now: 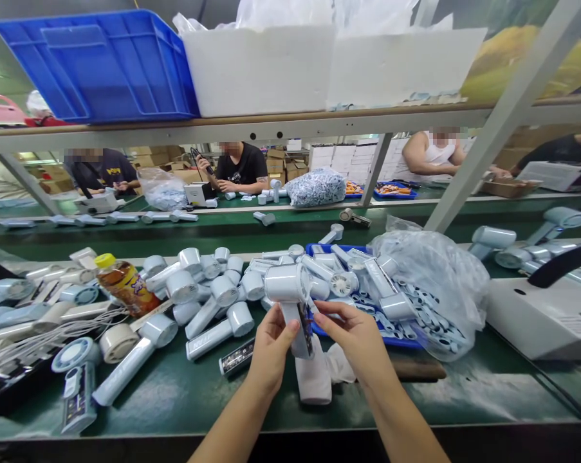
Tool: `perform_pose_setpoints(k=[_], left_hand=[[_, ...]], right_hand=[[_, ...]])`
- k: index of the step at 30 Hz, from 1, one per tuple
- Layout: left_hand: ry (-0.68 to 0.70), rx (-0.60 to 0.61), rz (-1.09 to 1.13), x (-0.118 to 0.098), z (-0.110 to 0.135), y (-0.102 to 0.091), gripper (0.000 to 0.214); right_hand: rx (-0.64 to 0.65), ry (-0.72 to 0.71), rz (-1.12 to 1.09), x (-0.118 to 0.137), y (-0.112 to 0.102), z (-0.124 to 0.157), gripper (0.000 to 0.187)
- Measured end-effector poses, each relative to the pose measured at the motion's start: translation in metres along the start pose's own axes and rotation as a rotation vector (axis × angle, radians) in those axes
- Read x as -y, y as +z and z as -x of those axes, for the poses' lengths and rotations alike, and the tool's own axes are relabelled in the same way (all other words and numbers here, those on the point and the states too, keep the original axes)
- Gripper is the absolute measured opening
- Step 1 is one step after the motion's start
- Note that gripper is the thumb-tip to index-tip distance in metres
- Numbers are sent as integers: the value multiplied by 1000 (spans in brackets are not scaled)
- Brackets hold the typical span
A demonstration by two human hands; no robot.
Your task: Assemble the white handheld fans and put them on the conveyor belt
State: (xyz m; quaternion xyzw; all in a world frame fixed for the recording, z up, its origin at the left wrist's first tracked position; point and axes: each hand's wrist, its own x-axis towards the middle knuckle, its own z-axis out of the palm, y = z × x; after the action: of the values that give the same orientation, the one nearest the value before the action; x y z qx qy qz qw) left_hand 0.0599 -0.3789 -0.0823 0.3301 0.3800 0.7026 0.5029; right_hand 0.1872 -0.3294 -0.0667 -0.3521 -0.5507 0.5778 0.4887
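Observation:
A pale blue handheld fan (286, 286) is upright between my hands, its round head at the top and its handle open on one side, showing dark inner parts. My left hand (272, 341) is closed round the handle. The fingers of my right hand (350, 328) pinch at the open side, just under the head; a small pale part seems to be between them, too small to make out. Below the fan lies a white cloth-like roll (314, 379). Left of my left hand, an opened fan handle (237, 358) rests on the green bench.
Many fans (227, 292) are heaped to the left, near a drink bottle (126, 283). Behind my right hand stand a blue tray (406, 343) and a plastic bag of small parts (439, 289). A white machine (541, 315) is at right. Overhead runs a shelf (290, 125); several co-workers sit across.

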Motion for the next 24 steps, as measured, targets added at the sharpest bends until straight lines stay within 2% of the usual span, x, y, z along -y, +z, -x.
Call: perform_pose_setpoints(k=[6,8,12,15,18,20,24], left_hand=[[-9,-5,-35,-1,3,2,34],[11,-41,-62,3,2,1,39],[89,-117,-236,8,3,-2,51],[148,-31,-413,4,4,-5,69],[167,73,-586,-5,3,-7,78],[176,95,-681,-9,2,-7,77],[195,74,-753,-10,2,-5,78]], right_hand=[[-34,-81,28,-10,6,7,24],[-45,-51,-9,-12,10,6,24],[-49,98,-162,-10,15,3,35],[-56,128,-152,-8,14,3,30],[10,88,-56,-6,9,5,23],[44,84,-23,-4,8,6,22],[-10,68,1,-2,9,5,24]])
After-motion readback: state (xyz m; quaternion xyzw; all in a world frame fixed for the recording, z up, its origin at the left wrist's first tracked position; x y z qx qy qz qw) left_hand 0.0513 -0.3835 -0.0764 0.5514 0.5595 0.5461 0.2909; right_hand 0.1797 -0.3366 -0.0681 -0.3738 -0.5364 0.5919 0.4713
